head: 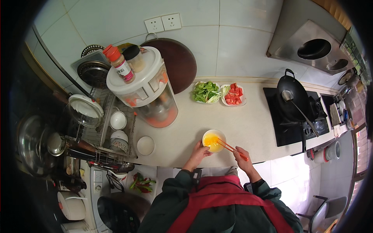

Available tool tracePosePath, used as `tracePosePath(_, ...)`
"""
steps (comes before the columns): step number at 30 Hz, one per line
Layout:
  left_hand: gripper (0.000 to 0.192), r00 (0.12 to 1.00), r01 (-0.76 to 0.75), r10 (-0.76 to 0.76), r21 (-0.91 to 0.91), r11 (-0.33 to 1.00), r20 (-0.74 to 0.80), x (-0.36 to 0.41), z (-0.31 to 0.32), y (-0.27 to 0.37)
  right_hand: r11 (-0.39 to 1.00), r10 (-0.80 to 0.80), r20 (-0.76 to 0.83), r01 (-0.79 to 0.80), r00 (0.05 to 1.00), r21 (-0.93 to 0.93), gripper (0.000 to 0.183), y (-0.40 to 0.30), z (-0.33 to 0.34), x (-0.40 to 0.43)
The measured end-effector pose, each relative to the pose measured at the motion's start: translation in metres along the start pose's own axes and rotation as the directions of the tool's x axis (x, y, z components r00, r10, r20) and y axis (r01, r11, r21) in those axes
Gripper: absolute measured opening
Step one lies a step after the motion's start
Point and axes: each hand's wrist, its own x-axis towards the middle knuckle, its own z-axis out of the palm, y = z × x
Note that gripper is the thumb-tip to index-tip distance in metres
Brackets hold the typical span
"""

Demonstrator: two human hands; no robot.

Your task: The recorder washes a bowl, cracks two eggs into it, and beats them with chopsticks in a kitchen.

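My left hand [201,153] grips the near left rim of a white bowl [214,131] at the counter's front edge. Inside the bowl lies yellow beaten egg [211,141], with some orange yolk showing. A pair of orange chopsticks [230,147] is held in my right hand [242,158], and their tips dip into the egg. Behind the bowl stand two white dishes: one carries cut green peppers or leafy greens [206,91], the other chopped tomatoes [234,94] with some pale sliced vegetable at its left side.
At right, a black wok [291,107] with a metal ladle [300,109] sits on the gas stove [269,116]. A tall container [157,113] topped with spice jars [123,68] stands left. Beside it are an empty-looking bowl [145,145] and a wire dish rack [99,134].
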Motion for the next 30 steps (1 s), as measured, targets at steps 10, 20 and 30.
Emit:
tracePosePath(10, 0.065, 0.997, -0.069, 0.069, -0.006, 0.998, 0.033, -0.007, -0.013, -0.013, 0.959, 0.233, 0.071, -0.241, 0.970, 0.150, 0.038, -0.011, 0.003, -0.002)
tracePosePath(20, 0.069, 0.994, -0.110, 0.109, 0.043, 0.993, 0.017, -0.006, -0.013, -0.015, 0.874, 0.260, 0.014, -0.241, 0.966, 0.423, 0.024, 0.017, 0.003, 0.006)
tracePosePath(30, 0.069, 0.997, -0.082, 0.082, 0.045, 0.996, 0.013, -0.006, -0.014, -0.015, 0.834, 0.308, 0.179, -0.355, 0.935, 0.423, 0.023, 0.014, -0.001, 0.005)
